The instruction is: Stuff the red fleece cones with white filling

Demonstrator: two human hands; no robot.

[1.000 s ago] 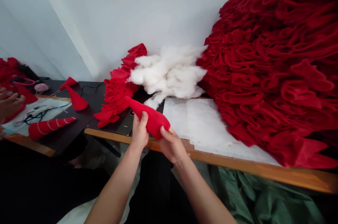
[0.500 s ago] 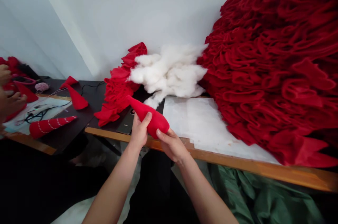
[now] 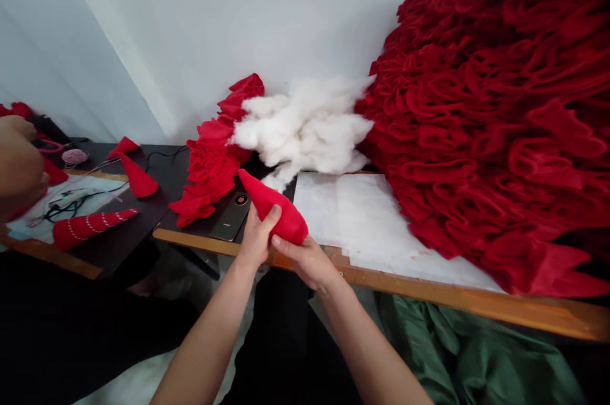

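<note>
In the head view I have one red fabric cone (image 3: 290, 217) at the middle, held before the near edge of the desk (image 3: 204, 242). Its narrow tip points to 11 o'clock and its wide end to about 4 o'clock. The left hand (image 3: 256, 240) is clamped on the cone, with the thumb across its near side; the other fingers are hidden behind the fabric. The right hand (image 3: 307, 259) grips the wide end from below, the thumb close to the lower edge; I cannot tell if some fingers are inside it.

Counting from this cone, white fluffy fibre (image 3: 305, 131) lies near it at 12 to 1 o'clock. A dark phone (image 3: 226, 222) lies at 9 o'clock, just beside the left hand. Stacked red fabric pieces (image 3: 210, 157) are at 10 o'clock, and a big pile of red fabric (image 3: 490, 138) rises at 2 to 3 o'clock. Well apart at 9 o'clock, a striped red cone (image 3: 93, 229) lies on a second desk (image 3: 128, 240).
</note>
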